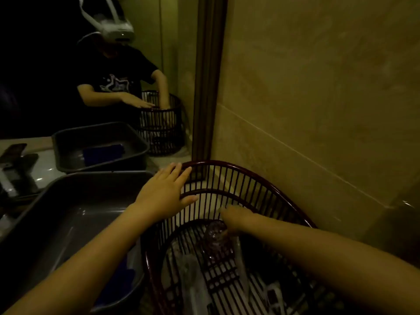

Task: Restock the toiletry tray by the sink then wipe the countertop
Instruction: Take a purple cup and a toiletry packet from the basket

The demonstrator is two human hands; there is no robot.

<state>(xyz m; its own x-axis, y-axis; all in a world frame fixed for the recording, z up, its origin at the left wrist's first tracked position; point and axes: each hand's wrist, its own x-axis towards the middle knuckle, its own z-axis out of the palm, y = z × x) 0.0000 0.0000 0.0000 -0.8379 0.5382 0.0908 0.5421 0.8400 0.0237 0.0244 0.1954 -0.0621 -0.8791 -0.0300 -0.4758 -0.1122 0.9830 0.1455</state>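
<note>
**Brace the basket, lift one item clear**

The grey tray (68, 223) waits at our left, just beside the slatted basket (250, 173). Our left hand (163, 192) lies flat on the rim, fingers straight and slightly spread, and we should press down there. Our right hand (238, 218) reaches inside by a clear bottle (216, 235). Its fingers are hidden, so we cannot tell its grip. Best to lift straight up.

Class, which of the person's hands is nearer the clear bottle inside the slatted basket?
Right. The right hand reaches down inside the basket, right beside the clear bottle; the left hand rests flat on the basket's rim, above and apart from it.
</note>
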